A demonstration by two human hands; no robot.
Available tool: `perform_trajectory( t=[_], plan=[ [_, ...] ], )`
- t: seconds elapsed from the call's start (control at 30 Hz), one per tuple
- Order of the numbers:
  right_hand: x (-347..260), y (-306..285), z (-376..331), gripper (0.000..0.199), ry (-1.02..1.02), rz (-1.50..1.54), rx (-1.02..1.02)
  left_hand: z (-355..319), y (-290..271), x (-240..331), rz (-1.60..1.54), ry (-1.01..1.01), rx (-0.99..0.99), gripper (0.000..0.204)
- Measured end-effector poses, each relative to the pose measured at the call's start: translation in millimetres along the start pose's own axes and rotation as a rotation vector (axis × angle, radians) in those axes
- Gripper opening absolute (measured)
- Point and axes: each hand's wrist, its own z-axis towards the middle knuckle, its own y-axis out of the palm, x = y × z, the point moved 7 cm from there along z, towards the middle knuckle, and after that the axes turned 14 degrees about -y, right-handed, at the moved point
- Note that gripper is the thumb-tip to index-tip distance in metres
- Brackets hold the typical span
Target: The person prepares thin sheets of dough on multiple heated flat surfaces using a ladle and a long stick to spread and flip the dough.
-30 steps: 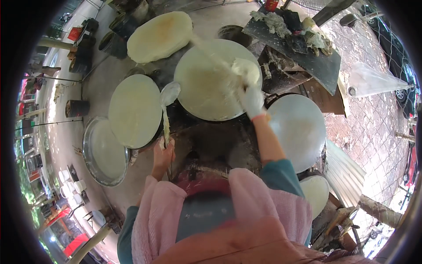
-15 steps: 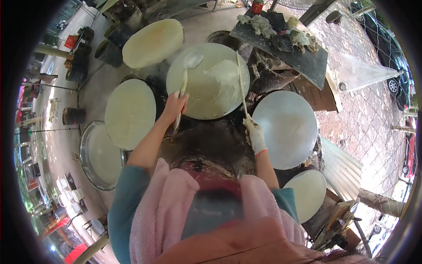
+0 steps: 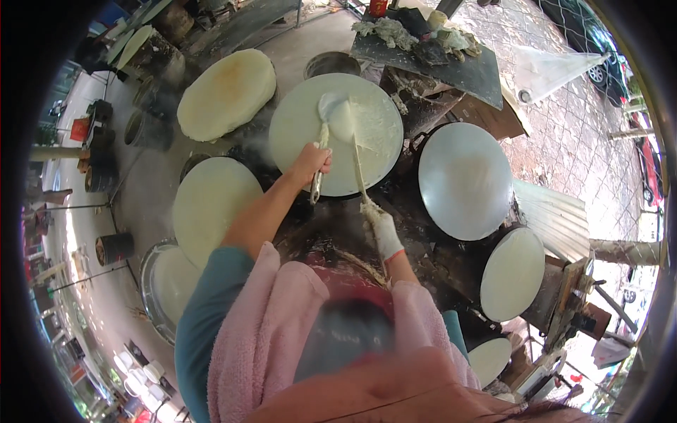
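Observation:
My bare left hand [image 3: 313, 163] is closed round the pale handle of a ladle [image 3: 324, 134], whose rounded head rests on batter [image 3: 377, 134] at the far middle. That creamy layer covers a big round griddle [image 3: 337, 194]. My right hand [image 3: 381, 229], in a soiled white glove, grips a long thin stick [image 3: 358, 166]. Its far end reaches the batter close beside the ladle head, where a smooth pale patch shows. Whether the stick has a flat blade at its tip I cannot tell.
A bare grey griddle [image 3: 465, 183] stands at right, a cream-covered one [image 3: 513, 275] nearer. At left are a cream-covered griddle [image 3: 215, 204], a thick pale round [image 3: 226, 95] with a browned middle and a metal-rimmed basin [image 3: 149, 299]. A dark board [image 3: 451, 74] holds rags.
The stick has swung left from the griddle's right side to beside the ladle. My right hand came left; the ladle head shifted right. The whole view has also turned somewhat.

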Motion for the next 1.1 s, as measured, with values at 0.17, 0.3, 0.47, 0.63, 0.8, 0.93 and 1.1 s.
perform_trajectory(
  t=[0.17,0.3,0.47,0.63,0.8,0.93,1.1],
  plan=[
    [20.8,-9.0,25.9,0.028,-0.442,0.013,0.164,-36.0,-2.7,-31.1,-0.352,-0.108,-0.019,0.011],
    [18.5,59.6,-4.5,0.031,-0.019,0.049,0.009,-26.2,12.7,-42.1,-0.557,-0.179,-0.185,0.008],
    [-19.3,6.2,21.0,0.022,-0.343,0.124,0.154,-57.8,-26.8,18.4,-1.071,-0.15,-1.0,0.017],
    [-0.5,0.5,27.5,0.034,-0.328,-0.21,-0.076,-103.4,27.7,80.2,-0.294,0.03,-0.688,0.019],
    [-21.4,-70.1,-28.7,0.029,-0.236,0.119,0.17,-126.4,109.4,112.2,-0.124,0.01,-0.762,0.023],
    [-18.6,-211.3,-80.3,0.042,-0.614,0.348,0.593,-97.5,220.7,97.8,0.146,0.023,-0.724,0.026],
    [-11.6,-293.2,-101.5,0.048,-0.8,0.365,0.807,-24.5,365.0,33.6,0.203,-0.045,-0.807,0.027]
  ],
)
